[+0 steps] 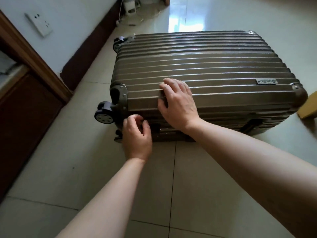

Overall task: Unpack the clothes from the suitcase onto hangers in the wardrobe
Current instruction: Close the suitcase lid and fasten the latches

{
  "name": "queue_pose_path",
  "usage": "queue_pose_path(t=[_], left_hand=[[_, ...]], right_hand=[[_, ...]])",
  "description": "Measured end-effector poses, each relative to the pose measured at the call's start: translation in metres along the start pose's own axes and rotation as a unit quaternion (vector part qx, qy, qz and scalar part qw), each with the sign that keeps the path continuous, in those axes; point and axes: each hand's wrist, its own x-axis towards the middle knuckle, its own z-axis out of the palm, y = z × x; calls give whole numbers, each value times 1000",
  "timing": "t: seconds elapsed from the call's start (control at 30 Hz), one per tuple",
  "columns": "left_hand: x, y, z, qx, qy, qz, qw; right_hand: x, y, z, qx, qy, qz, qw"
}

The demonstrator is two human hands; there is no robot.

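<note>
A ribbed brown hard-shell suitcase (pixel 205 66) lies flat and closed on the tiled floor, wheels (pixel 104 115) toward the left. My right hand (pixel 178 103) rests on the lid's near edge, fingers bent over the rim. My left hand (pixel 137 134) is at the near side wall by the left corner, its fingers curled and pinching a small dark latch (pixel 141 120). No clothes or hangers are in view.
A brown wooden wardrobe or door frame (pixel 25 93) stands at the left against a white wall with a socket plate (pixel 38 24). A cardboard box corner (pixel 308 109) shows at the right edge. Cables and a white device (pixel 130 7) lie at the back.
</note>
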Motion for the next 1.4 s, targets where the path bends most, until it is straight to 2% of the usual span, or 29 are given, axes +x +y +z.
queue_pose_path(t=[0.1,0.23,0.33,0.43,0.57,0.63,0.97,1.4], left_hand=[[-15,-8,2,-113,-38,-181,976],[-22,-18,15,-279,-125,-341,889],[-24,-28,24,-339,-181,-401,832],[-23,-33,26,-386,-182,-440,790],[-25,-37,23,-483,-178,-478,712],[-26,-35,22,-499,-167,-498,689],[-7,-2,44,-422,-76,-603,673],[-17,-21,50,-480,-53,-555,677]], right_hand=[[5,-1,5,-37,-27,23,999],[-1,1,17,-98,-2,-1,995],[-3,6,21,-119,39,-24,992],[-3,8,26,-129,67,-29,989],[-3,8,28,-135,78,-28,987],[-3,7,29,-139,89,-25,986],[-3,5,32,-140,103,-15,985],[-4,3,33,-124,111,1,986]])
